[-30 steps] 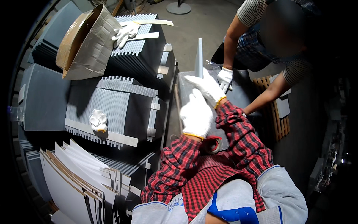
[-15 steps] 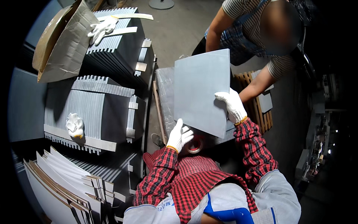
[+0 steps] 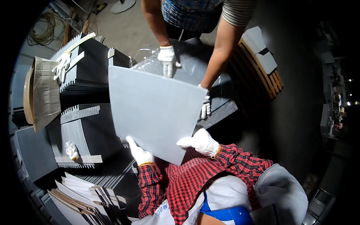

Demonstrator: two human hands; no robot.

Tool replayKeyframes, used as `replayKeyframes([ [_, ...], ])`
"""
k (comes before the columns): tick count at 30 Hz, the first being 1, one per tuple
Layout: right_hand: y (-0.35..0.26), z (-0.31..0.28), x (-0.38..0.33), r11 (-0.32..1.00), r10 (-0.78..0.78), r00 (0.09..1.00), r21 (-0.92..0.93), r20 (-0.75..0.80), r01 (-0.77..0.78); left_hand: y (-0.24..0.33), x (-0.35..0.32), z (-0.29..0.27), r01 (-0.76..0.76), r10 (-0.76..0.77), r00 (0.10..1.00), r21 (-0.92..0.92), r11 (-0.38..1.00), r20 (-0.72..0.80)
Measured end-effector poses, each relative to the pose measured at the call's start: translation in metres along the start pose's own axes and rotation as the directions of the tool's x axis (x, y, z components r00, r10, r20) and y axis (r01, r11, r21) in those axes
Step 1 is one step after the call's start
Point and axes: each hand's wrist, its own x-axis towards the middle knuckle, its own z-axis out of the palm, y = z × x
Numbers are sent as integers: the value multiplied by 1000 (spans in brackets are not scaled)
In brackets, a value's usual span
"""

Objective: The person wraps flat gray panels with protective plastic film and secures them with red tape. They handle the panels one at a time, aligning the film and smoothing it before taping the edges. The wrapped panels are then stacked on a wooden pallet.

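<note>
A flat, smooth grey panel (image 3: 153, 108) is held tilted in front of me. My left hand (image 3: 140, 152), in a white knit glove, grips its near-left edge, thumb up along the side and the other fingers mostly hidden. At the near-right edge my right hand (image 3: 202, 142), gloved alike, closes on the panel with the thumb over its face; its fingers underneath cannot be seen. Beyond the panel lies a plastic-covered grey stack (image 3: 187, 56). A co-worker's gloved hand (image 3: 168, 62) rests on it, and the co-worker's other gloved hand (image 3: 205, 107) is beside the panel's right edge.
To the left stand bundles of grey panels (image 3: 90, 63) with edge strips, a spare white glove (image 3: 71, 150) on one and another glove (image 3: 62, 67) farther off. A cardboard piece (image 3: 47, 90) leans there. White sheets (image 3: 80, 198) stand near-left; a wooden pallet (image 3: 258, 71) lies right.
The panel has come leftward and nearer to me, turning and tipping flatter. My left hand, previously at its lower corner, now grips its edge. The co-worker's gloved hands have come into sight.
</note>
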Motion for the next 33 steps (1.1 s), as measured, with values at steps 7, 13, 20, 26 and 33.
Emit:
replayKeyframes([
  [7, 35, -66, -9, 951, 139, 892, 193, 430, -241, 2, -46, 27, -261, 369, 922, 519, 814, -115],
  [13, 83, -109, -48, 879, 277, 839, 229, 468, -418, -35, -66, 38, -213, 388, 918, 719, 661, -85],
  [20, 110, -160, -88, 876, 273, 853, 251, 445, -411, -95, -77, 39, -148, 364, 922, 751, 644, -130],
  [26, 142, -160, -120, 944, 101, 970, 286, 221, -163, -117, -83, 38, -190, 351, 936, 798, 572, -29],
  [33, 196, -162, -184, 942, -205, 977, -261, 59, 213, -146, -92, 72, -258, 185, 964, 850, 460, 193],
])
